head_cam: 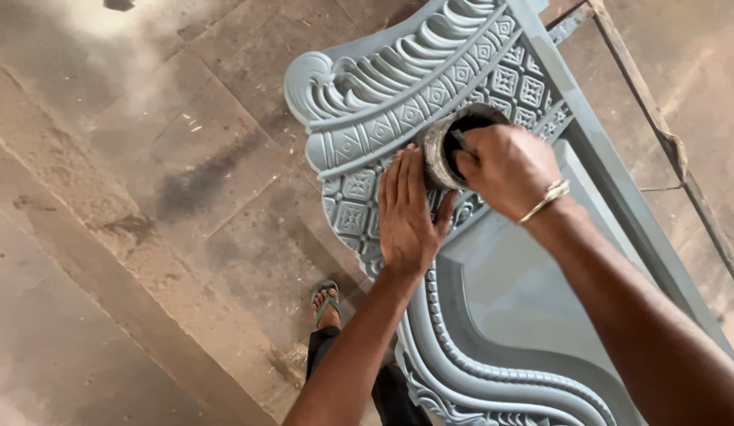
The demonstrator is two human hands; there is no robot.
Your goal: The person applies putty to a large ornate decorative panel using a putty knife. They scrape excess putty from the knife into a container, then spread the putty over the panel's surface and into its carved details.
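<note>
A large grey carved wooden panel [398,102], with leaf scrolls, small square flower tiles and rope-like borders, stands in front of me. My left hand [406,209] lies flat on its carving, fingers together, thumb against a round dirty tin [439,146] that rests on the panel. My right hand [505,170], with a gold bracelet on the wrist, reaches into the tin's dark opening and grips a thin handle there; the end of that tool is hidden inside.
A dusty stone-slab floor [146,197] lies below on the left. My foot in a green sandal [326,304] stands beside the panel's lower edge. A weathered wooden frame [659,118] runs along the right behind the panel.
</note>
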